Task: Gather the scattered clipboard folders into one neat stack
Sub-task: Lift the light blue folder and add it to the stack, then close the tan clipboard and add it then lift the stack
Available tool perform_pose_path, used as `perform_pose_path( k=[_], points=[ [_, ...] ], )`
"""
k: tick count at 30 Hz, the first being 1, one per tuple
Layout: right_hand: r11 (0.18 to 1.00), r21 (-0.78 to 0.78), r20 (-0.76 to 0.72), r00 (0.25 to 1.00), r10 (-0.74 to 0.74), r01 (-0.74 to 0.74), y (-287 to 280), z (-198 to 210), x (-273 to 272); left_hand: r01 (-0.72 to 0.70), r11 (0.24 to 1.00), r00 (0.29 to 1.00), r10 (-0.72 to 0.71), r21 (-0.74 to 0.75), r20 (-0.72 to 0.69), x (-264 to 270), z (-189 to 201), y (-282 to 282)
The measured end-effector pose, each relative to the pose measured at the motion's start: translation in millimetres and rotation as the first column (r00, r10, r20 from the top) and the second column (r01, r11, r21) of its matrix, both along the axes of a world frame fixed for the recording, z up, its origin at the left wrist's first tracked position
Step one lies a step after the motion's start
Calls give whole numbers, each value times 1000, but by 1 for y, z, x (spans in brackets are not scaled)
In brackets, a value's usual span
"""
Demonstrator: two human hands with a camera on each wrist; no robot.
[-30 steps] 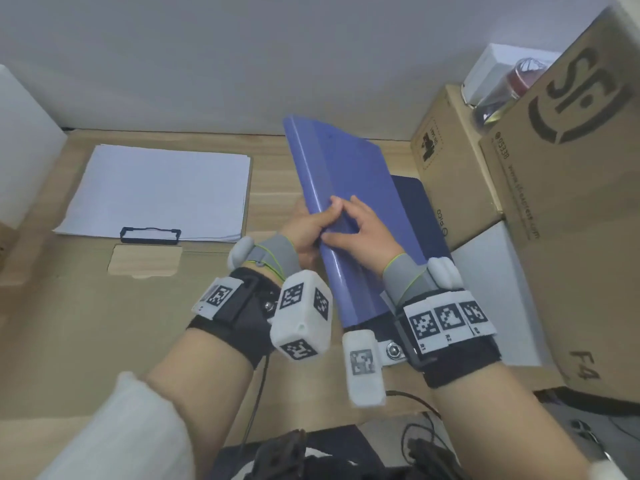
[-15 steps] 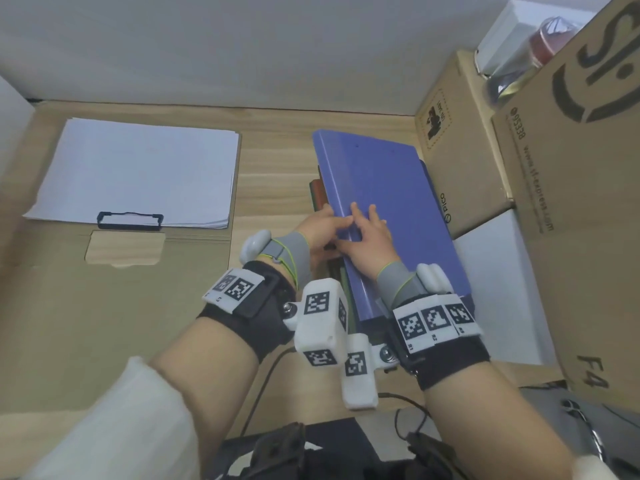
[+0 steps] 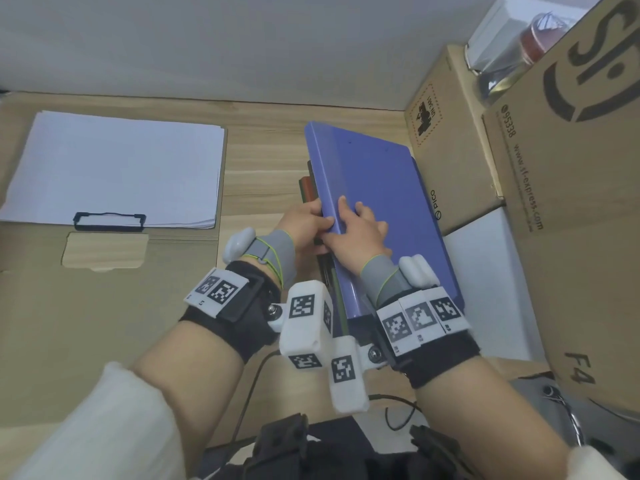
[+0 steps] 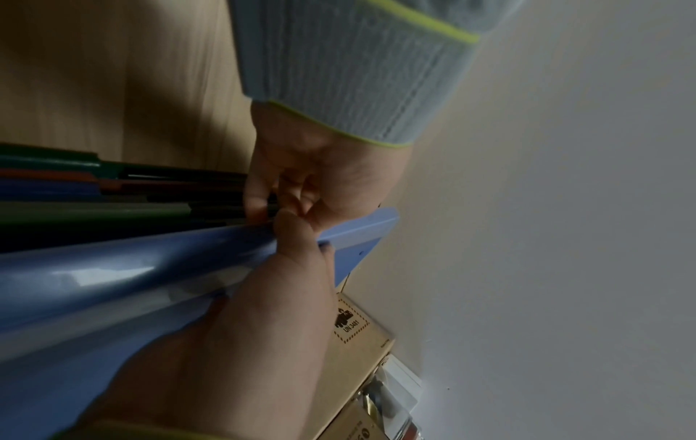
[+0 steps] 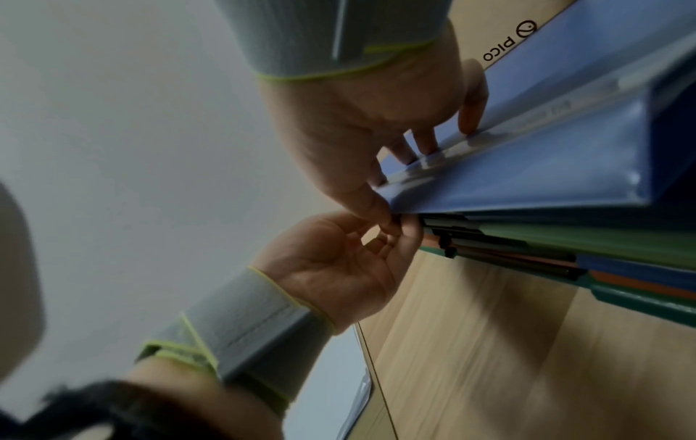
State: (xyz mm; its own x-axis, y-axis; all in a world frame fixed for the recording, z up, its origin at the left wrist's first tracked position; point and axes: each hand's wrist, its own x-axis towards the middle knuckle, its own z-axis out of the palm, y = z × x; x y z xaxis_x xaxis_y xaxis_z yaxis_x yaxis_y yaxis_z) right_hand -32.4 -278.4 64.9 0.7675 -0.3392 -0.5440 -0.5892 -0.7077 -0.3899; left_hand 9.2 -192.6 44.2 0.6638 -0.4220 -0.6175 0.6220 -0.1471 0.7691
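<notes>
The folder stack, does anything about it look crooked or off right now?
Yes. The blue folder on top sits skewed; green and orange folders below poke out unevenly along the left edge, where both the left hand and right hand hold it.
</notes>
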Motion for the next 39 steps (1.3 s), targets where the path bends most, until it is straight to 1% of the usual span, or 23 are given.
perform_pose_path(
  k=[4,10,13,16,18,20,22,23,25,26,28,29,30,31,32,33,34,35,36,37,39],
  points=[
    [998,-54,-15,1000,-13,13,12,2,-3,-8,1000,999,8,1,34,-2,-3,-2],
    [1000,-25,-32,999,16,-17,25,0,-4,-61,998,997,60,12,45,-4,-6,12],
    [999,-33,-49,999,-13,12,16,-5,-6,6,999,999,-8,40,40,-7,-11,3],
    [999,-17,-59,997,-42,41,8,-9,-11,82,990,995,-88,117,46,-4,-17,-8],
    [999,-27,-54,998,-37,36,13,-9,-10,118,987,992,-123,108,33,0,-20,-5],
    [997,-68,-38,998,-42,39,19,-9,-6,147,986,989,-146,75,-22,1,-18,1],
    [995,-95,39,999,-14,18,29,-7,-1,111,992,993,-108,64,-58,2,-11,12],
    [995,-94,99,994,35,-26,37,-7,2,72,994,996,-67,85,-59,3,-10,22],
    [989,-62,180,973,142,-133,55,-9,9,1,988,1000,1,154,-14,5,-11,46],
    [983,-19,199,963,182,-182,65,-12,13,-59,980,998,58,193,8,6,-14,63],
    [969,117,187,963,194,-217,76,-22,21,-148,960,989,137,238,64,9,-20,90],
    [952,211,161,969,188,-220,87,-29,27,-201,938,979,181,284,95,9,-21,113],
    [938,292,128,980,153,-184,92,-36,33,-225,912,973,196,342,118,10,-23,128],
    [923,364,88,991,102,-127,94,-41,37,-222,873,974,180,435,134,13,-27,142],
    [899,431,44,997,65,-78,100,-47,42,-175,801,984,121,573,130,12,-29,159],
    [876,481,5,999,43,-41,106,-53,47,-82,690,995,21,719,94,9,-33,174],
    [856,516,-20,999,35,-20,112,-59,52,4,566,997,-66,824,41,4,-40,189],
    [843,537,-32,999,30,-8,118,-63,55,54,487,993,-119,872,5,-1,-48,201],
    [839,545,-34,999,23,-1,122,-69,59,79,463,986,-165,883,-2,-6,-53,209],
    [846,534,-33,999,11,8,122,-72,61,101,458,975,-221,883,3,-9,-57,212],
    [873,489,-27,999,19,-3,123,-80,67,130,436,954,-300,890,8,-11,-61,218]
  ],
)
